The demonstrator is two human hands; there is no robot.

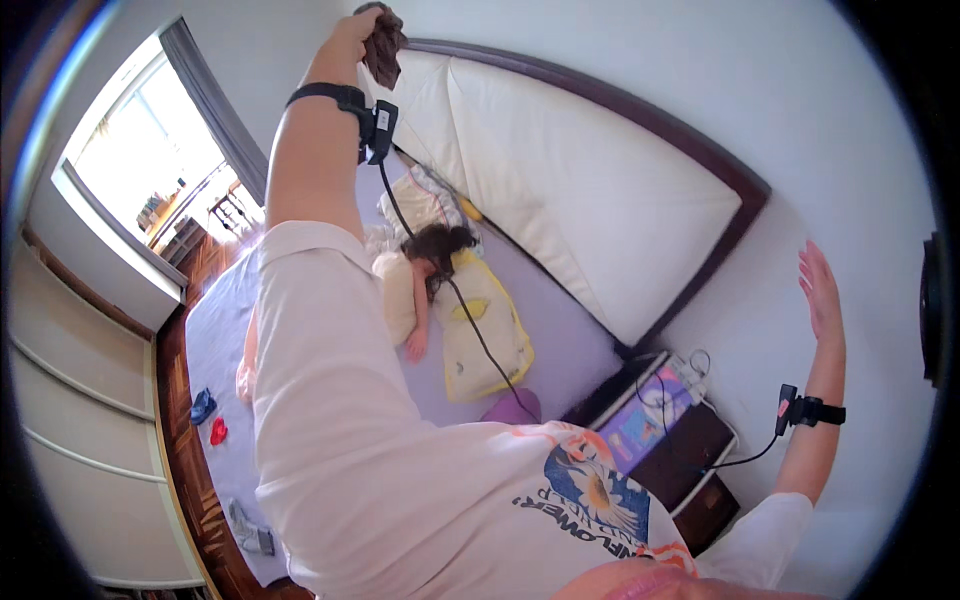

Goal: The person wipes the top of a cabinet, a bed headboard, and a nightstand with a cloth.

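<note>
Right now, grips a crumpled brown cloth (384, 50) in the left hand (352, 28), fingers curled around it, right beside the upper corner of the cream headboard (560, 170). Raises the right hand (821, 292) flat and empty near the wall (880, 420), contact impossible to tell, above a dark bedside cabinet (700, 438). Below the left hand, overlooks a lavender bed (575, 365), complete with a reclining person (398, 285) and yellow-edged pillow (487, 345).

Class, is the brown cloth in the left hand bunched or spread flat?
Bunched: the brown cloth shows crumpled folds, gathered at the left hand.
</note>
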